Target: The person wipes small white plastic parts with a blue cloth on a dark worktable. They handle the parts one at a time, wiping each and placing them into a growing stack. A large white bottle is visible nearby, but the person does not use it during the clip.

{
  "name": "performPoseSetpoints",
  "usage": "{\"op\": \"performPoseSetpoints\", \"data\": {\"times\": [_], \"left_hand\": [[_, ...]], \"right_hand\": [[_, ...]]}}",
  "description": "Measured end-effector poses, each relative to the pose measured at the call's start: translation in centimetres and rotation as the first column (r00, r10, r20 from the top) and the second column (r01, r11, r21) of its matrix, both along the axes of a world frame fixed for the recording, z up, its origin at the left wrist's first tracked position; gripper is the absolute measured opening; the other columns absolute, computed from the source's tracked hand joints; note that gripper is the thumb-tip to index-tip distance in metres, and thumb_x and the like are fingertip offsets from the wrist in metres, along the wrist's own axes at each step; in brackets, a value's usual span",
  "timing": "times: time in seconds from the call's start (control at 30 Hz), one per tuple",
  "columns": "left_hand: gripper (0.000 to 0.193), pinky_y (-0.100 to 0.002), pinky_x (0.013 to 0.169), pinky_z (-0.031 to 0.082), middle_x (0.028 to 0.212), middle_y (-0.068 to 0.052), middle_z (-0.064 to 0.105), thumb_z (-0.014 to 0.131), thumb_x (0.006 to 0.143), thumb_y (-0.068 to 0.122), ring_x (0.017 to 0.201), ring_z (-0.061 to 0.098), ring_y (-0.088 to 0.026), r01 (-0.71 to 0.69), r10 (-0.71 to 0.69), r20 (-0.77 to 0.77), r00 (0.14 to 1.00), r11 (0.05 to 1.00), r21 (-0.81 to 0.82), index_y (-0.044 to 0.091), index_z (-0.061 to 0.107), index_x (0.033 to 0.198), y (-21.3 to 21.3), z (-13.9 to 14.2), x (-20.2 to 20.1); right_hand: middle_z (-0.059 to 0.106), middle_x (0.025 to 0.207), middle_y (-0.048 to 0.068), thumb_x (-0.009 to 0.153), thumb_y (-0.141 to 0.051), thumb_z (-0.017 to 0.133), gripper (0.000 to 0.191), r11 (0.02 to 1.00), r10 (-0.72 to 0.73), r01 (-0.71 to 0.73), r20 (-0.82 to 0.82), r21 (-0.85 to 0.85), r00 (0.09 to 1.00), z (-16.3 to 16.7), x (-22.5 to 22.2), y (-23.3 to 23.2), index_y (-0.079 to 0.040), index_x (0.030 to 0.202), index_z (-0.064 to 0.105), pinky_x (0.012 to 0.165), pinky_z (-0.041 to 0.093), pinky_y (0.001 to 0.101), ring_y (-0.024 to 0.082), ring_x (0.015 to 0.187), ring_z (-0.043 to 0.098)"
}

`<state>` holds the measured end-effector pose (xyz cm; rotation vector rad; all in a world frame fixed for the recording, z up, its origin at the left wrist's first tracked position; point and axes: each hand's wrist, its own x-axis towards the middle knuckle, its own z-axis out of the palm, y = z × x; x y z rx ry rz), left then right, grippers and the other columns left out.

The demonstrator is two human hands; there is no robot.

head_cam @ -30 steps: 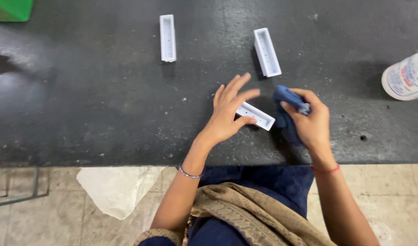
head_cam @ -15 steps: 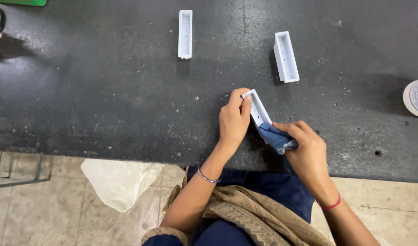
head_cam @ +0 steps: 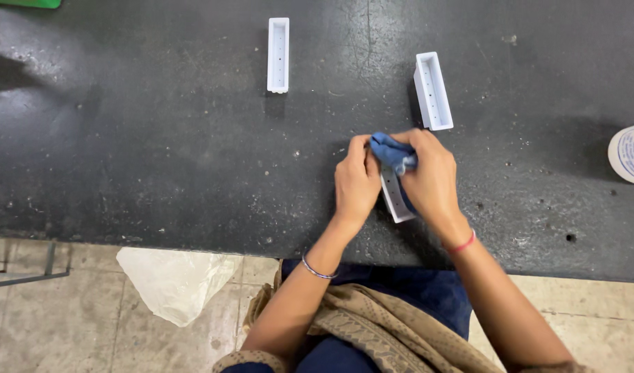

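Background: tiled floor at the near edge, with a crumpled plastic bag (head_cam: 172,282) lying on it, and beyond it a dark, scuffed worktop (head_cam: 137,152) that fills most of my view.

Item, nearest: my two forearms, rising from my lap and converging at the near middle of the worktop. A thin bangle sits on the left wrist, a red band on the right.

Item: left hand (head_cam: 356,183), fingers curled closed around the far end of a small white tray (head_cam: 395,197), which lies on the worktop between my hands with its near end showing.

Item: right hand (head_cam: 431,181), fingers bent shut on a bunched blue cloth (head_cam: 393,152), which is pressed at the tray's far end, just under my fingertips.

Handling note, as I judge it: I steady the tray firmly with the left hand so it cannot skid, and I work the cloth along the inside channel in short strokes and into the corners, keeping the wad small enough to fit.

Item, farther: a second white tray (head_cam: 433,90) beyond my right hand, and a third (head_cam: 278,54) well apart to the left, both open side up.

Item, far right edge: a white container (head_cam: 630,152), partly cut off.
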<state>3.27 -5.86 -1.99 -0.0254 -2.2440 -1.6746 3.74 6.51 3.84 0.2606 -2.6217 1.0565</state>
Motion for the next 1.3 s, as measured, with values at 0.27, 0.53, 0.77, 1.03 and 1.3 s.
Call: {"op": "performPoseSetpoints", "data": {"times": [0.27,0.53,0.77,1.03,1.3], "left_hand": [[0.013,-0.048,0.07,0.054,0.088,-0.02,0.071,0.056,0.104,0.013,0.083,0.071,-0.041,0.003,-0.003,0.052,0.999,1.0,-0.004,0.008,0.063,0.114,0.5,-0.1,-0.3],[0.019,-0.048,0.075,0.055,0.099,-0.022,0.071,0.054,0.103,0.011,0.093,0.07,-0.042,0.029,-0.03,-0.006,1.0,0.999,-0.024,0.006,0.06,0.12,0.2,-0.3,-0.7],[0.015,-0.049,0.076,0.053,0.093,-0.02,0.071,0.055,0.104,0.012,0.089,0.07,-0.042,-0.014,0.015,0.01,1.0,0.999,-0.05,0.007,0.062,0.116,0.8,0.2,-0.2],[0.015,-0.049,0.076,0.053,0.092,-0.019,0.07,0.054,0.104,0.012,0.088,0.069,-0.041,0.079,-0.081,-0.021,0.996,0.993,-0.084,0.006,0.062,0.115,0.5,0.0,-1.1],[0.016,-0.048,0.076,0.054,0.091,-0.018,0.07,0.055,0.103,0.011,0.087,0.07,-0.039,0.021,-0.021,-0.008,1.0,0.997,-0.075,0.005,0.062,0.115,0.9,0.5,-0.3]], "right_hand": [[0.071,0.095,0.018,0.087,-0.002,0.073,0.019,0.994,-0.095,0.103,0.175,-0.035,0.98,0.8,5.3,0.9,-0.002,0.105,0.07,0.075,0.054,0.0372,0.033,0.085,0.071],[0.074,0.096,0.016,0.089,-0.007,0.076,0.021,0.972,-0.073,0.101,0.136,-0.212,0.988,-0.9,-1.3,-0.1,-0.002,0.107,0.067,0.078,0.055,0.0336,0.025,0.087,0.074],[0.074,0.097,0.016,0.087,-0.004,0.076,0.023,0.981,-0.093,0.126,0.21,-0.149,0.973,-0.8,4.3,0.9,-0.002,0.108,0.066,0.078,0.055,0.0324,0.02,0.086,0.071],[0.073,0.096,0.013,0.093,-0.009,0.078,0.023,0.952,-0.119,0.152,0.135,-0.267,0.984,-2.7,0.3,0.5,-0.001,0.108,0.062,0.08,0.054,0.0311,0.015,0.088,0.069],[0.072,0.096,0.012,0.092,-0.006,0.076,0.023,0.947,-0.07,0.119,0.17,-0.297,0.983,-3.0,0.7,1.0,-0.001,0.109,0.061,0.081,0.053,0.0309,0.015,0.089,0.065]]}}
